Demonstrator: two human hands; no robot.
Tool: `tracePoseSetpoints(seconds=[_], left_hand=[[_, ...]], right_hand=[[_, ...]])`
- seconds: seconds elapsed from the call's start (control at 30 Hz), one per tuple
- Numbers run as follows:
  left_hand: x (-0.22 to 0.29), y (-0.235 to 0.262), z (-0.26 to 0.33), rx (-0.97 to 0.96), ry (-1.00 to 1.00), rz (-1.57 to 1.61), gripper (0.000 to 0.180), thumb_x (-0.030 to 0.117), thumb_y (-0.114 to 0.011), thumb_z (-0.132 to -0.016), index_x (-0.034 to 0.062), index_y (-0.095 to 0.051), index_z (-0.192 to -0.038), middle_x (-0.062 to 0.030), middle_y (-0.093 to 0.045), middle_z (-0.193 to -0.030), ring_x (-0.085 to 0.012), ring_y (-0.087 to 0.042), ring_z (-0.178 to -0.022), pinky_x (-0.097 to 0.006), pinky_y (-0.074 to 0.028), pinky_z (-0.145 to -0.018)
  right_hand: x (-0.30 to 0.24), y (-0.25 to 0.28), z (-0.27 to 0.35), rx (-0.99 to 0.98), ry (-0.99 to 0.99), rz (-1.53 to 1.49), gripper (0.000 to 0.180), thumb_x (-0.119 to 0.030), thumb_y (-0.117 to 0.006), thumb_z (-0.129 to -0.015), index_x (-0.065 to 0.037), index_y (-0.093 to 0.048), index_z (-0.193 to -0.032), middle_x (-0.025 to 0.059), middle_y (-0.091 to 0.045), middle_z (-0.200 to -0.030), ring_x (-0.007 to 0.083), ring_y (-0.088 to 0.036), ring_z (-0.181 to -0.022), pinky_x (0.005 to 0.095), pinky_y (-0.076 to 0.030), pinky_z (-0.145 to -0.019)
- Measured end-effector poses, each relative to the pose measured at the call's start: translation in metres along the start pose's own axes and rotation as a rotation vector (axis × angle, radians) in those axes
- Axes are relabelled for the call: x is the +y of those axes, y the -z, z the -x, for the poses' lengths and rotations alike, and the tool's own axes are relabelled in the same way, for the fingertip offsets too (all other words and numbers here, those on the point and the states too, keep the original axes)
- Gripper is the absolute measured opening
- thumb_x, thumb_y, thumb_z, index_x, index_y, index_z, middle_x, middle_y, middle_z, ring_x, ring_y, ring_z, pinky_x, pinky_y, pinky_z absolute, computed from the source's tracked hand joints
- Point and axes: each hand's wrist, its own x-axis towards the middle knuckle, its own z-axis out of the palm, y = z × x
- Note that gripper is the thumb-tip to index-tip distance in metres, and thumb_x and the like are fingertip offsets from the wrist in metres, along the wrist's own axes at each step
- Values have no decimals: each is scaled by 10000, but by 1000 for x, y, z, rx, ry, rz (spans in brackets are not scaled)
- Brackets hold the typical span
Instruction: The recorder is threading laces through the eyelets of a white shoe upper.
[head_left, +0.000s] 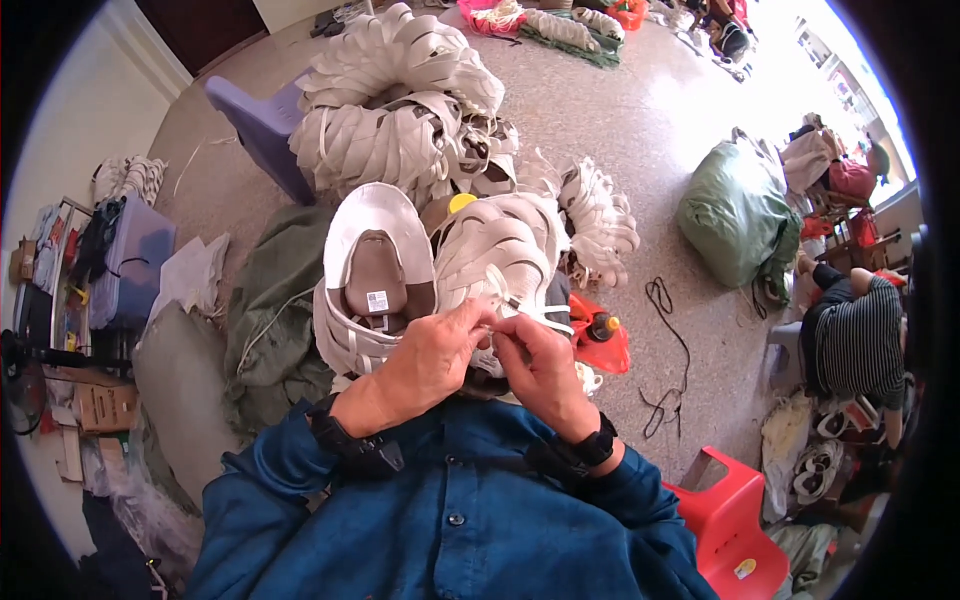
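Note:
Close in front of my body, my left hand and my right hand meet with fingertips pinched together. A small pale strip sticks up from the fingertips of my left hand. What my right fingers pinch is hidden behind them. Beneath and beyond both hands lies a bundle of cream shoe uppers, nested one into another. Beside my left hand rests a cream shoe upper with a brown lining and a white label inside, its opening facing up.
Stacked bundles of uppers fill a purple chair ahead. At right are a dark-capped bottle on a red bag, a black cord, a red stool and a green sack. People sit farther right.

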Motion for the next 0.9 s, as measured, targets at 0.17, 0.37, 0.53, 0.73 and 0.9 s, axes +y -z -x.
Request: tracePoseSetpoints(seconds=[0.17,0.37,0.53,0.73,0.9], left_hand=[[1,0,-3,-92,42,21,148,13,-569,-925,35,-569,-1071,-219,-648,-894,-440,-644,-855,-476,-509,-690],[13,-1,-7,-47,52,-58,70,6,-582,-936,19,-614,-996,-204,-661,-843,-385,-678,-768,-418,-521,-656],[11,-15,-6,-11,-27,-7,63,-17,-569,-955,1,-605,-1002,-155,-652,-747,-282,-686,-674,-357,-527,-613],[-8,-28,-7,22,-158,-370,517,74,-736,-766,-20,-534,-1233,-218,-540,-1209,-404,-514,-1147,-481,-403,-1017],[-42,-30,-5,47,-72,-518,595,110,-720,-743,-27,-504,-1281,-227,-511,-1207,-415,-510,-1139,-477,-415,-1015]], right_hand=[[1,-1,7,69,0,20,112,-5,-641,-910,6,-662,-1020,122,-648,-777,185,-628,-671,305,-487,-605],[2,0,11,46,133,74,197,-47,-657,-882,-15,-601,-1068,201,-600,-844,399,-632,-762,449,-496,-653],[7,10,17,73,157,136,128,-53,-615,-889,-16,-563,-1001,195,-592,-859,410,-621,-793,466,-493,-665],[34,33,31,228,40,250,97,-56,-590,-925,-8,-566,-1007,178,-600,-880,397,-626,-815,439,-508,-701],[68,34,44,169,-100,160,84,-68,-595,-925,-1,-579,-972,167,-589,-958,352,-615,-877,421,-505,-754]])
